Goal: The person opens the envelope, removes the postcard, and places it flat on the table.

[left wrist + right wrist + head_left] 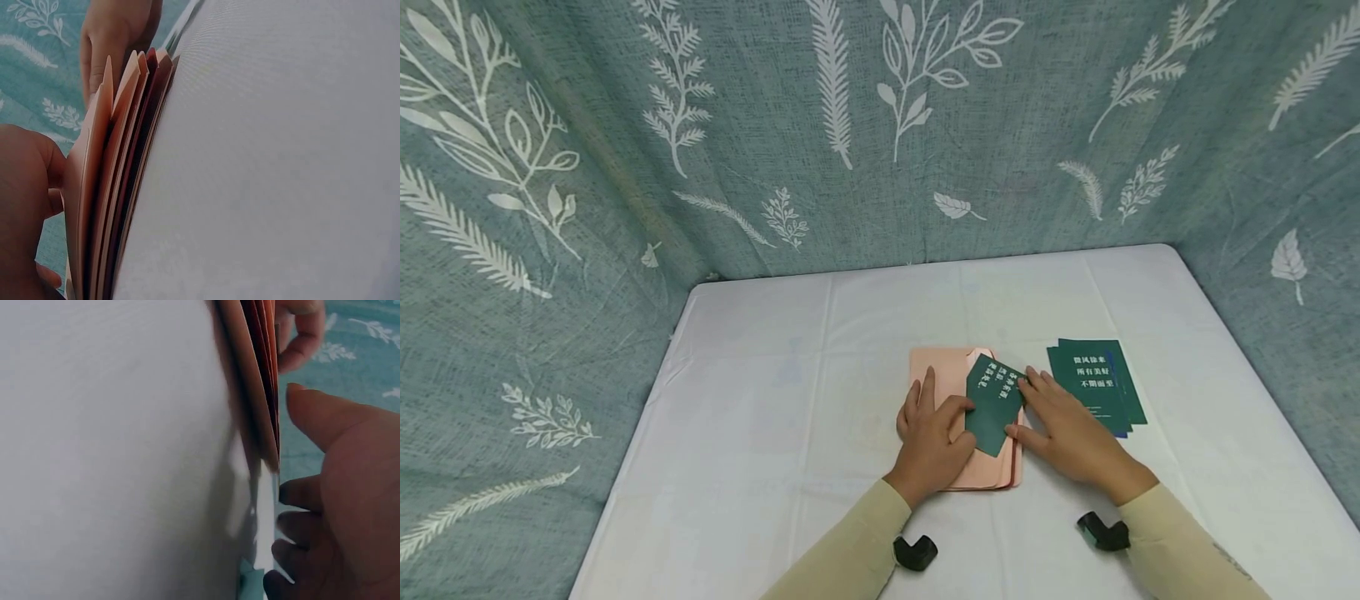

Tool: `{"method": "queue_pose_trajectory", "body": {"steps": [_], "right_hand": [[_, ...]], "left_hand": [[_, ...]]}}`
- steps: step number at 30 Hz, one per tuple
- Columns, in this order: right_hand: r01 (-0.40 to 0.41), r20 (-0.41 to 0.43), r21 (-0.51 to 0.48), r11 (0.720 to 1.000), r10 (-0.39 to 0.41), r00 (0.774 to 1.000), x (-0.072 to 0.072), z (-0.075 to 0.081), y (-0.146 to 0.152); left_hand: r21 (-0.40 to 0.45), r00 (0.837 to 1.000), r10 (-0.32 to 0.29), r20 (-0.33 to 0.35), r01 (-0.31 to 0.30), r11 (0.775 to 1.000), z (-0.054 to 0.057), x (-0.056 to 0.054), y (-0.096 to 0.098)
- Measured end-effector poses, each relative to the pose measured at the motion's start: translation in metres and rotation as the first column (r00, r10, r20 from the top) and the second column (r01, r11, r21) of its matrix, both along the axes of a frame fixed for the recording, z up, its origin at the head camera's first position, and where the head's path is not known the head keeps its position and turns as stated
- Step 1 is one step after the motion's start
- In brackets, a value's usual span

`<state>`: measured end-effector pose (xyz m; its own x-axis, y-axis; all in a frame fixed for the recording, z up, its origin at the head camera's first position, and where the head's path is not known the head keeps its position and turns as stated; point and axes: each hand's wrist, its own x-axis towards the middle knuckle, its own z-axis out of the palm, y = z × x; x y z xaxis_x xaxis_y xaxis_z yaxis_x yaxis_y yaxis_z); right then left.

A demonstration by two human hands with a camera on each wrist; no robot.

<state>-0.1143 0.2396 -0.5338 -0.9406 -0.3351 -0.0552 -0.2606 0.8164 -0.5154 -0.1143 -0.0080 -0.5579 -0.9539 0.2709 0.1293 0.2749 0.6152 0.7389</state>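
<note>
A dark green card [994,404] with white printed characters lies tilted over the right part of a stack of pink envelopes [936,362]. My left hand [931,437] rests on the stack with fingers spread, a fingertip at the card's left edge. Along the card's right edge, the fingertips and thumb of my right hand [1067,429] touch it, the fingers fairly straight. From the side, the left wrist view shows several layered envelopes [94,162] with a dark red layer among them. In the right wrist view, the right hand [356,481] is beside the envelopes' edge.
To the right lies a fanned pile of green printed cards [1093,383], close to the right hand. Everything rests on a white-covered table [760,400]. Green curtains [760,125] with white leaf patterns hang behind and on both sides.
</note>
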Motion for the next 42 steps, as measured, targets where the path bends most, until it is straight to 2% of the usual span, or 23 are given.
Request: {"method": "queue_pose_trajectory", "body": {"steps": [6,8,10,12,16,17,22,26,28,30,32,38,42], "right_hand": [[0.06,-0.018,-0.149,0.987,-0.063,0.998,-0.002,0.008,0.004],[0.099,-0.011,-0.23,0.968,-0.105,0.994,-0.003,0.011,0.005],[0.147,0.011,-0.325,0.934,-0.151,0.988,-0.003,0.014,0.006],[0.192,0.064,-0.42,0.887,-0.182,0.981,-0.004,0.016,0.007],[0.288,0.216,-0.569,0.77,-0.197,0.956,-0.007,0.018,0.009],[0.312,0.26,-0.603,0.734,-0.189,0.947,-0.008,0.018,0.01],[0.421,0.413,-0.696,0.582,-0.155,0.898,-0.009,0.015,0.012],[0.484,0.492,-0.722,0.494,-0.126,0.862,-0.011,0.008,0.01],[0.509,0.524,-0.726,0.463,-0.107,0.845,-0.012,0.005,0.008],[0.53,0.55,-0.725,0.44,-0.094,0.83,-0.013,0.003,0.005],[0.543,0.563,-0.722,0.43,-0.091,0.821,-0.013,0.002,0.001],[0.559,0.569,-0.718,0.415,-0.113,0.814,-0.015,-0.002,-0.011],[0.569,0.572,-0.703,0.425,-0.137,0.809,-0.016,-0.004,-0.017]], "left_hand": [[-0.002,1.0,0.008,-0.001,-0.008,1.0,-0.002,-0.001,0.0],[0.001,1.0,0.01,0.002,-0.01,1.0,-0.002,-0.001,0.0],[0.003,1.0,0.01,0.004,-0.01,1.0,-0.001,0.0,0.0],[0.006,1.0,0.011,0.005,-0.011,1.0,-0.001,-0.001,0.0],[0.011,1.0,0.013,0.007,-0.013,1.0,-0.001,-0.001,0.0],[0.011,1.0,0.013,0.008,-0.013,1.0,-0.001,-0.001,0.0],[0.009,1.0,0.015,0.009,-0.015,1.0,-0.002,-0.001,0.001],[0.006,1.0,0.016,0.007,-0.016,1.0,-0.002,-0.001,0.001],[0.002,1.0,0.019,0.006,-0.019,1.0,-0.002,-0.001,0.001],[-0.003,1.0,0.02,0.005,-0.02,1.0,-0.001,0.0,0.001],[-0.008,1.0,0.022,0.003,-0.022,1.0,-0.001,0.0,0.001],[-0.018,1.0,0.023,0.0,-0.023,1.0,0.0,0.0,0.001],[-0.016,1.0,0.019,-0.002,-0.019,1.0,0.001,0.001,0.001]]}}
